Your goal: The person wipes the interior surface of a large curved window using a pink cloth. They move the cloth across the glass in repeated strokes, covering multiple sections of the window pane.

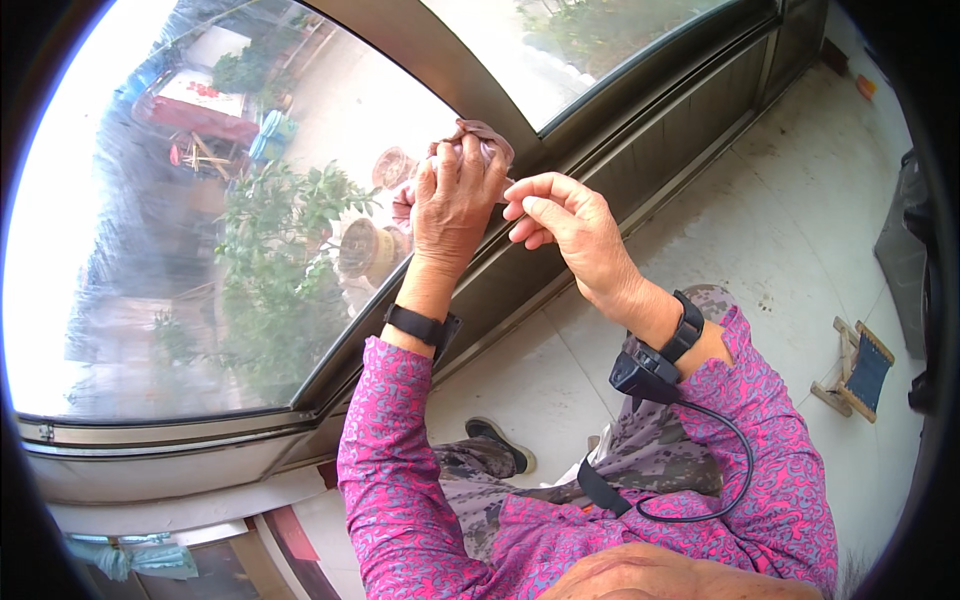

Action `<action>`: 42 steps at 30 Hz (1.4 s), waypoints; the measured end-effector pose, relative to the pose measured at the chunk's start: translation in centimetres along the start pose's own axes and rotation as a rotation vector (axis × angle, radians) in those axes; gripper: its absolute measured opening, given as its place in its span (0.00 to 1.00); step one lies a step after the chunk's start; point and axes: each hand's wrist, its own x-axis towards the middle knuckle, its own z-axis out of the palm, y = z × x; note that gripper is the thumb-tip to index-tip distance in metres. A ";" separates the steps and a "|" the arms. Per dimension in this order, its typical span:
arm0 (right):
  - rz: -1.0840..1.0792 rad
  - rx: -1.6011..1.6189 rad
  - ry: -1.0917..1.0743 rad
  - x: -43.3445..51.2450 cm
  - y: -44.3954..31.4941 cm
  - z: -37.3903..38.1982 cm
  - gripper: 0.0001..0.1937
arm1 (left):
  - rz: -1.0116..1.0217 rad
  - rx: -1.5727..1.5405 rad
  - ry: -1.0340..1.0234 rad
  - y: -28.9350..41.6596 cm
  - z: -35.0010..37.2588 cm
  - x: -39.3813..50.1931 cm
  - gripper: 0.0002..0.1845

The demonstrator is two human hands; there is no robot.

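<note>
My left hand (454,199) presses a bunched pinkish-brown cloth (480,131) against the window glass (330,127), near the lower corner of the pane by the metal upright. Part of the cloth sticks out on the left of the hand; the rest is hidden under the palm and fingers. Just to the right is my right hand (566,225), raised in front of the metal window frame (600,172). Its fingers are loosely curled with the thumb close to the index finger, and I see nothing held there. Cloudy streaks cover the left part of the glass.
A small folding stool (862,367) stands on the tiled floor (757,225) to the right. Beyond it are dark bulky items (904,255). A black cable (742,480) hangs from the device on my right wrist. Potted plants (367,247) show through the glass.
</note>
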 end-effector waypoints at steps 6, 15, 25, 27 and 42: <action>0.018 -0.018 0.018 0.7 0.4 -0.3 0.10 | 0.153 -0.037 -0.041 2.2 2.3 -2.2 0.23; -0.029 0.024 0.041 0.7 0.3 -0.5 0.08 | 0.085 -0.082 -0.057 1.9 1.4 -1.4 0.23; -0.014 -0.001 0.039 1.1 0.0 -0.2 0.09 | 0.134 -0.089 -0.113 1.7 2.0 -5.5 0.23; -0.021 0.003 0.048 1.1 -0.2 -0.4 0.09 | 0.107 -0.158 -0.147 0.1 1.6 -8.8 0.23; -0.050 0.008 0.012 1.3 -0.4 -0.2 0.10 | 0.024 -0.112 -0.251 -2.7 0.0 -14.1 0.27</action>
